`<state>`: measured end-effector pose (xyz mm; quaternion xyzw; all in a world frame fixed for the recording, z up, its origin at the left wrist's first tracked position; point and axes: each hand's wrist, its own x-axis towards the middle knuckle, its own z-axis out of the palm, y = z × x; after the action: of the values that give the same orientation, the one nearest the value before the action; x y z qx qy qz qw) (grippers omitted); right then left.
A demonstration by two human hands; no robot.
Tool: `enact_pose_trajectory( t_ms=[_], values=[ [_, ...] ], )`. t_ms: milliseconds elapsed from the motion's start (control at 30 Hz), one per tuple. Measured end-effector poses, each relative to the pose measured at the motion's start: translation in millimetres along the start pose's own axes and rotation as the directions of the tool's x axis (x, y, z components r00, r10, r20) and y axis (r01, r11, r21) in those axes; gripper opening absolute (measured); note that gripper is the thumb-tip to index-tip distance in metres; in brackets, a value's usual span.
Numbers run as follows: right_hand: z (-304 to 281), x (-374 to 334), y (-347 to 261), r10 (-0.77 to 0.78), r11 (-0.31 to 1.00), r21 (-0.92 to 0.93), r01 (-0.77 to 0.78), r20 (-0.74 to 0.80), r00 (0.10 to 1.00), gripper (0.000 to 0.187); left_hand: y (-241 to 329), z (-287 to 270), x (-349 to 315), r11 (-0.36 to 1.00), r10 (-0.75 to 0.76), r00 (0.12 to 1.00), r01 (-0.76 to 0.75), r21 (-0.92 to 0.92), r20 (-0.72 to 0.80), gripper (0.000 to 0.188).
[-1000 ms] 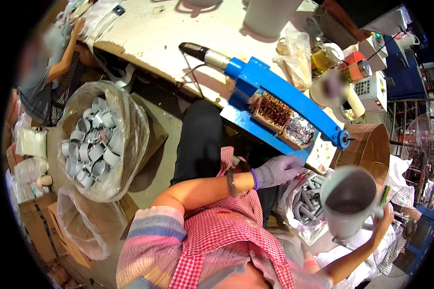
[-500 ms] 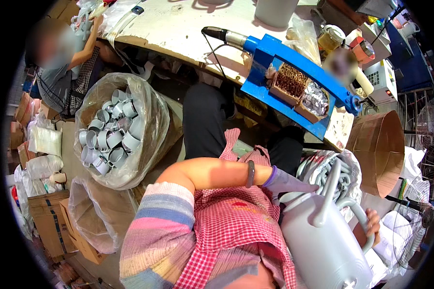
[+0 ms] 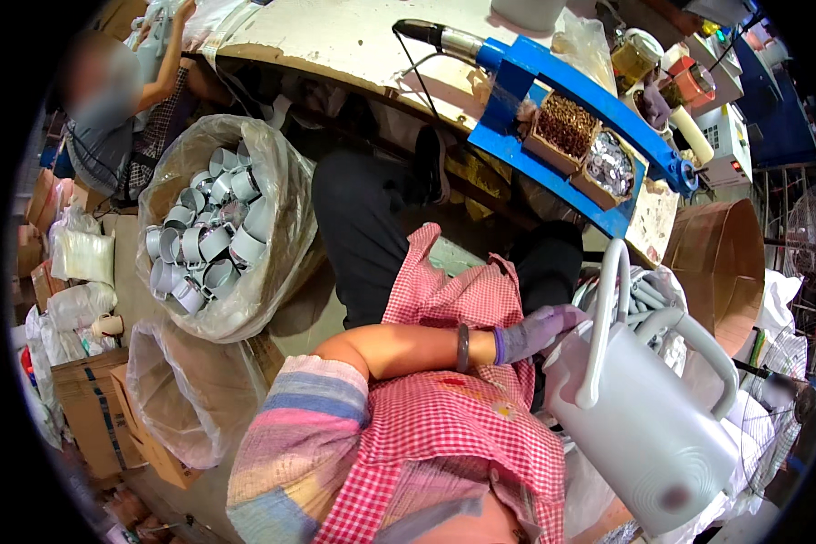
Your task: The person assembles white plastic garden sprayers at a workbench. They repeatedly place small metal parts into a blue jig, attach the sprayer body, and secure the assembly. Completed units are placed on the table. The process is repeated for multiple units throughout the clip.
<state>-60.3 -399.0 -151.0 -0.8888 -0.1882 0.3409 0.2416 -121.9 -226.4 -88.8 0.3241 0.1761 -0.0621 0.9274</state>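
A large pale-grey jug point(image 3: 644, 408) with a side handle and a tall loop handle leans at an angle on my right. My left hand point(image 3: 539, 334), in a grey-purple glove, grips the jug at its mouth end, with part of its fingers hidden at the rim. The jug hides my right hand. Behind the jug stands a white sack point(image 3: 675, 346) holding several grey handle-like plastic parts point(image 3: 646, 297). A red checked apron point(image 3: 444, 422) covers my lap below the left forearm.
The worktable point(image 3: 335, 45) carries a blue lever press point(image 3: 571, 91) with boxes of brass-coloured pieces point(image 3: 564, 127) and silver pieces point(image 3: 607, 165). A lined bag of grey cup-shaped parts point(image 3: 286, 263) stands left. Cardboard boxes point(image 3: 86, 412) flank me. A co-worker point(image 3: 109, 118) sits far left.
The jug has shifted right and slightly up, its loop handle rising. My left hand has moved a little with it. The right-hand fingers seen at the side handle are now hidden.
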Motion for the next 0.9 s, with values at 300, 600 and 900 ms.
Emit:
enact_pose_trajectory(
  t_ms=[300,600,900],
  values=[
    [-16.5,-174.6,108.2,0.327,0.945,0.061,-0.322,-0.199,0.924,0.06,36.2,-71.6,-24.7,0.749,0.447,0.88,-0.467,0.469,0.161,0.036],
    [-142.7,-249.9,104.3,0.565,0.59,0.807,0.032,-0.441,0.697,0.065,132.2,-120.2,-95.3,0.739,0.631,0.736,-0.473,0.479,-0.245,0.042],
    [-63.8,-140.5,-32.6,-0.615,0.739,0.276,0.615,-0.096,0.783,0.056,185.0,-210.6,-219.1,0.615,0.768,0.54,-0.471,0.632,-0.345,0.056]
  ],
)
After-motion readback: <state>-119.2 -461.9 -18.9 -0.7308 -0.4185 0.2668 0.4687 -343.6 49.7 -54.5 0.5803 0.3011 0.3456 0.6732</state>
